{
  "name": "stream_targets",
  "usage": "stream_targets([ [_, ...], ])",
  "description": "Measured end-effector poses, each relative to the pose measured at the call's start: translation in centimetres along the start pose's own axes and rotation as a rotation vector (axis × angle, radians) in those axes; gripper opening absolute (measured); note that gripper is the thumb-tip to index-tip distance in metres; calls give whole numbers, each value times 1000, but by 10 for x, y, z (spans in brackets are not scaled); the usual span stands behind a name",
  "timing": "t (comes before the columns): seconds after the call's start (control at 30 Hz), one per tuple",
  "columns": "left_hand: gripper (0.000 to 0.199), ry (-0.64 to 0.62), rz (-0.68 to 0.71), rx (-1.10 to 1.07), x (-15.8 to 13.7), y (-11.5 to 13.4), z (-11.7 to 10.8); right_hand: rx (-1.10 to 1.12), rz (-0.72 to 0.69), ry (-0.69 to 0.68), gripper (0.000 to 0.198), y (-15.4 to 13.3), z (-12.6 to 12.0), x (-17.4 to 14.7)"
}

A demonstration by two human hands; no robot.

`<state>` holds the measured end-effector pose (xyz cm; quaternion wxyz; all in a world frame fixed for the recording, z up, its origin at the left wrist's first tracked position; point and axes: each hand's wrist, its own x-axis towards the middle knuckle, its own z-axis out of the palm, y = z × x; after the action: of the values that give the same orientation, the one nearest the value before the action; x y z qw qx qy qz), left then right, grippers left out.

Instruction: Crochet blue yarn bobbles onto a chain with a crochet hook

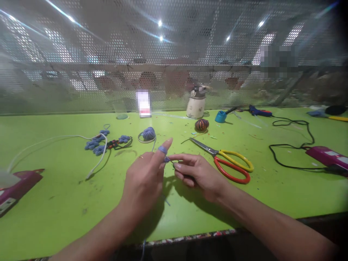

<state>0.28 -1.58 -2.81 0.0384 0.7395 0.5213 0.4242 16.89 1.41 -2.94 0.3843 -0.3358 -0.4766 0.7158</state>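
Blue-violet yarn (162, 149) loops around the raised index finger of my left hand (145, 177). That hand's other fingers close on a small crocheted piece (166, 159) of the same yarn. My right hand (199, 172) pinches a thin crochet hook (172, 162) whose tip meets the piece; most of the hook is hidden by my fingers. A strand runs back from my left hand to a blue-violet yarn ball (148, 133). Below the hands a loose yarn tail (166, 200) hangs down.
Scissors (209, 149) with red and yellow handles lie right of my hands, near a multicoloured yarn ball (201, 125). Crocheted blue flowers (99, 145) and a white cable (58, 136) are at left. Behind stand a phone (144, 103) and a bottle (196, 105). Purple power strips (328, 156) flank the table.
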Motion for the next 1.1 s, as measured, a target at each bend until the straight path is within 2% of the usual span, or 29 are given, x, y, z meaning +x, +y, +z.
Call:
stream_targets([
  [0.03, 49, 51, -4, -48, -1, 1, 0, 55, -24, -20, 28, 1, 1, -1],
  [0.1, 51, 77, -142, -292, 1, 4, -2, 146, -72, -60, 23, 1, 2, -3],
  [0.2, 71, -43, -462, -840, 11, 7, -9, 182, -143, -121, 17, 0, 1, -6],
  [0.3, 80, -131, -601, -1135, 20, 7, -15, 71, -193, -164, 21, -3, -3, -7],
  [0.47, 86, -155, -632, -1147, 23, 4, -24, -334, -243, -148, 28, -16, -15, -9],
  [0.6, 88, -194, -647, -1122, 23, 2, -29, -629, -349, -97, 25, -28, -22, -11],
  [0.73, 85, -164, -658, -1107, 23, 6, -31, -831, -464, -108, 24, -34, -27, -12],
  [0.9, 84, -144, -671, -1098, 22, 11, -32, -939, -588, -147, 25, -39, -31, -15],
  [1.1, 76, -120, -679, -1110, 22, 11, -33, -868, -520, -166, 24, -41, -31, -16],
])
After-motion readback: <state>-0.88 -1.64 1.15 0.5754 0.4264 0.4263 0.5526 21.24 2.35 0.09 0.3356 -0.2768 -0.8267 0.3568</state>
